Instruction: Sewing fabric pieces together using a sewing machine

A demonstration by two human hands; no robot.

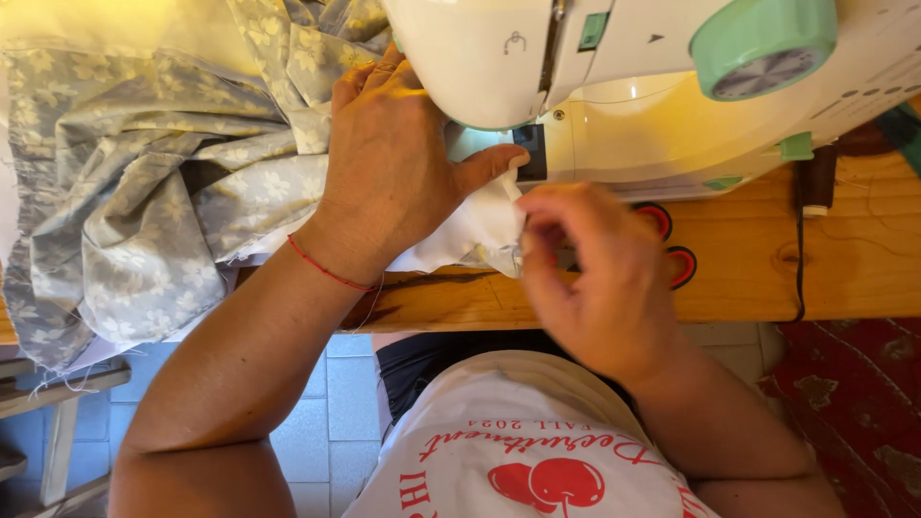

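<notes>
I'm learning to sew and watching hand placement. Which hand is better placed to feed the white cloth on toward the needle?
Probably the left hand: it lies flat on the white cloth right beside the sewing machine head. The right hand only pinches the cloth's near edge, back from the machine.

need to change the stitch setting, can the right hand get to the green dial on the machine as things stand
Probably yes. The right hand pinches the white fabric at the machine's front, and the green dial faces out on the sewing machine above it with nothing between. It would have to let go first.
</notes>
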